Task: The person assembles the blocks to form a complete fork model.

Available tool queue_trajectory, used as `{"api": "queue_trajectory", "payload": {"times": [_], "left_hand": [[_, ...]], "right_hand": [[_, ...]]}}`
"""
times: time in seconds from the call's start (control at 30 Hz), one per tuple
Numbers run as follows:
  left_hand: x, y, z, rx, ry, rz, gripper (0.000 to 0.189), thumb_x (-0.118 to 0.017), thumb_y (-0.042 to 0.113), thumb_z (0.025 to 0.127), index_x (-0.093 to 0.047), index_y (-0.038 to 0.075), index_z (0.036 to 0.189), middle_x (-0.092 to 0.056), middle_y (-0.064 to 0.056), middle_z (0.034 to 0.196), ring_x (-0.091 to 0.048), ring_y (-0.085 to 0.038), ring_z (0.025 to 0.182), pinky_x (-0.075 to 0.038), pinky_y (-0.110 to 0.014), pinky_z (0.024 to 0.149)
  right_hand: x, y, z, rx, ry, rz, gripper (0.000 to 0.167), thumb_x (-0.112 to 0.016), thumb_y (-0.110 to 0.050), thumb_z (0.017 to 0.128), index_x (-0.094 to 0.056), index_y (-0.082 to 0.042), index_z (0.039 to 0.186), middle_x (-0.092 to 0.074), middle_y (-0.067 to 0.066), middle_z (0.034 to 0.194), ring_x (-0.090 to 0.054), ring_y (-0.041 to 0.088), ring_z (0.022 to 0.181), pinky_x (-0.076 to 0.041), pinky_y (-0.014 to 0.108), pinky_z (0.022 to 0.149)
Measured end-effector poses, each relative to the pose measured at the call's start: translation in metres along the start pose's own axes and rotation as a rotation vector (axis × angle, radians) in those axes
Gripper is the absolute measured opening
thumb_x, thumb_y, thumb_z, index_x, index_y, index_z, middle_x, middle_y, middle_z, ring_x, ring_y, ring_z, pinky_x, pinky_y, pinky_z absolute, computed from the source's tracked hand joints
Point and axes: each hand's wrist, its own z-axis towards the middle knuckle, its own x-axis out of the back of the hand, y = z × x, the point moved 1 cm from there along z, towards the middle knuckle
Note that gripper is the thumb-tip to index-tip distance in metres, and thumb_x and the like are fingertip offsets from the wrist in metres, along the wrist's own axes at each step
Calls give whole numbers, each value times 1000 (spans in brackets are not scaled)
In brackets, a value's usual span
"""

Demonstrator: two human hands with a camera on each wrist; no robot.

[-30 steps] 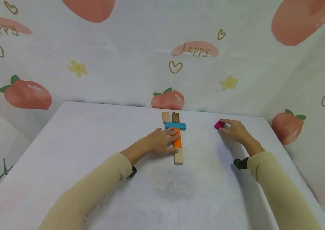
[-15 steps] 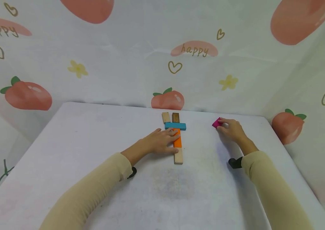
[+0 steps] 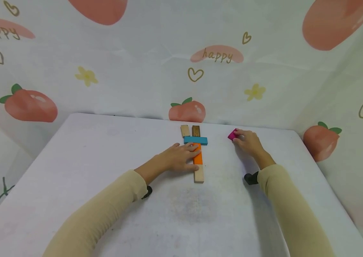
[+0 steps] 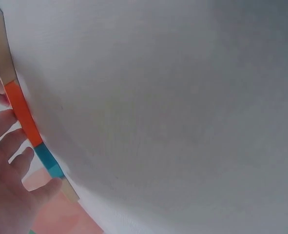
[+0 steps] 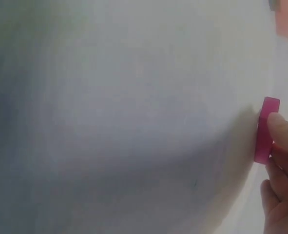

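Note:
In the head view my left hand (image 3: 178, 158) lies across a row of wooden blocks. Its fingers are spread and touch the orange block (image 3: 198, 159); one fingertip is at the plain block (image 3: 199, 175) on the near end. Beyond them a blue block (image 3: 195, 140) lies crosswise, with a brown block (image 3: 195, 131) and a second plain block (image 3: 185, 131) behind it. To the right, my right hand (image 3: 249, 142) pinches a magenta block (image 3: 231, 135) between thumb and fingers. The right wrist view shows this magenta block (image 5: 266, 130) edge-on, partly covered by the thumb.
A white table (image 3: 104, 142) carries the blocks, which lie near its far edge. Behind it hangs a white cloth (image 3: 136, 53) printed with peaches, hearts and flowers. A dark green cord (image 3: 4, 192) hangs beside the table's left edge.
My right hand has moved left with the magenta block, closer to the row. The left hand and the other blocks have kept their places.

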Motion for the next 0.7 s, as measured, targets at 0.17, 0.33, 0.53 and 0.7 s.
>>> {"api": "queue_trajectory", "payload": {"times": [0.17, 0.33, 0.53, 0.7], "left_hand": [[1, 0, -1, -2, -4, -14, 70, -48, 59, 99, -35, 20, 156, -27, -2, 163, -18, -23, 152, -24, -57, 116], [0, 0, -1, -2, -1, -24, 70, -48, 59, 98, -36, 20, 156, -27, -2, 163, -18, -23, 152, -24, -57, 116], [0, 0, -1, -7, 1, -30, 70, -48, 59, 98, -36, 20, 155, -28, -2, 163, -19, -24, 151, -23, -58, 116], [0, -1, 0, -8, -6, -31, 70, -48, 59, 98, -35, 20, 156, -27, -2, 163, -18, -24, 152, -23, -58, 116]], "right_hand": [[-6, -12, 6, -19, -25, 29, 42, -62, -10, 96, -57, 6, 135, -48, 22, 146, -37, 48, 137, -29, 60, 112], [-14, -21, 12, -25, -41, 52, 43, -62, -11, 98, -56, 3, 138, -45, 21, 149, -35, 47, 139, -28, 59, 113], [-21, -30, 17, -64, -68, 69, 46, -61, -15, 99, -53, -3, 142, -42, 19, 152, -32, 45, 141, -30, 59, 112], [-26, -37, 21, -57, -84, 79, 47, -62, -14, 99, -52, -3, 143, -41, 15, 154, -31, 43, 143, -31, 57, 113]]}}
